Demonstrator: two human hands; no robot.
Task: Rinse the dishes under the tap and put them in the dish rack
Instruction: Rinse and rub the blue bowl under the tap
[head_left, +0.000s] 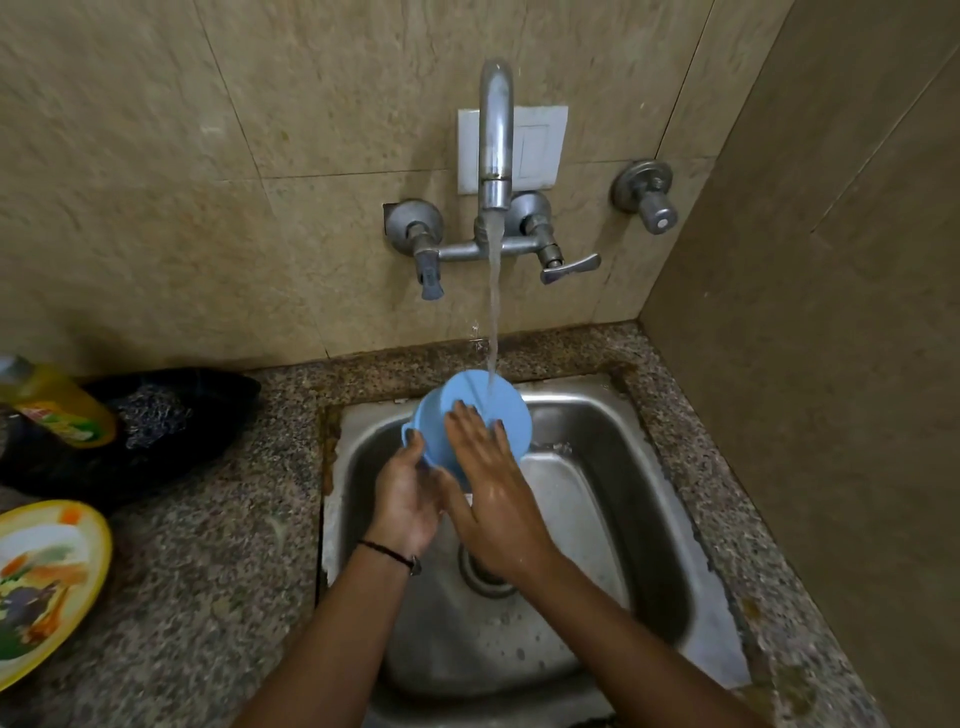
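Note:
A light blue bowl (506, 410) is tilted over the steel sink (644, 483), and water from the tap (496, 135) runs onto its inside. My left hand (408, 493) grips the bowl's left rim, thumb on top. My right hand (491, 483) lies flat with straight fingers pressed against the bowl's inner surface. A yellow patterned plate (44, 582) sits on the counter at the far left.
A yellow dish-soap bottle (57, 405) and a black bag with a steel scrubber (156, 415) lie on the granite counter (218, 571) left of the sink. Tap handles (569, 267) jut from the tiled wall. A side wall stands close on the right.

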